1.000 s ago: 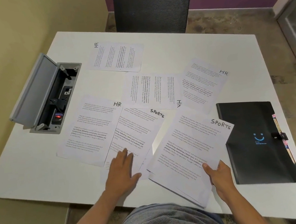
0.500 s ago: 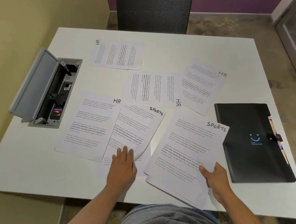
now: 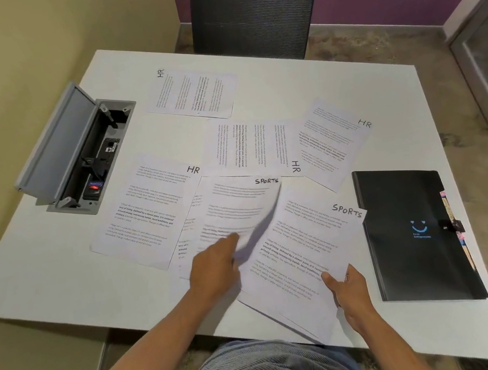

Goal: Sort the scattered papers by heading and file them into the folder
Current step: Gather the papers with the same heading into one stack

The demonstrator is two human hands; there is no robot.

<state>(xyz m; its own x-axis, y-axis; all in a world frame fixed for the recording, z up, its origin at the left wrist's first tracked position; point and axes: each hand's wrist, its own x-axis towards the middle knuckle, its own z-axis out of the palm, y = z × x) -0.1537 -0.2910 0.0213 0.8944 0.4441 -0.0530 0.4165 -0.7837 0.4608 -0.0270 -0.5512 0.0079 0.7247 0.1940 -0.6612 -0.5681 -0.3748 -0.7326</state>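
Head view, the table: We look down on a white table strewn with printed sheets, each headed by hand in black marker.
Left hand: Our left hand pinches the near right edge of a sheet headed SPORTS; that edge curls up off the table and shows blurred.
Right hand: Our right hand grips the near right corner of a small SPORTS stack, thumb on top and fingers underneath; the stack's near end overhangs the table's edge.
Between the two: The lifted sheet's right edge lies over the left side of the stack.
HR sheets: Four lie flat. One HR sheet by the left hand is partly tucked under the lifted page; one far HR sheet lies sideways near the chair; one middle HR sheet also lies sideways; one right HR sheet lies tilted and overlaps the middle one.
Hidden page: Another sheet shows only as a strip beneath the lifted page; we cannot read its heading.
Folder: A black folder with a blue smiling mark lies closed at the table's right side, just beside the stack, with coloured tabs along its right edge.
Surroundings: A grey cable box is set in the table at left with its lid raised. A dark chair stands at the far side.
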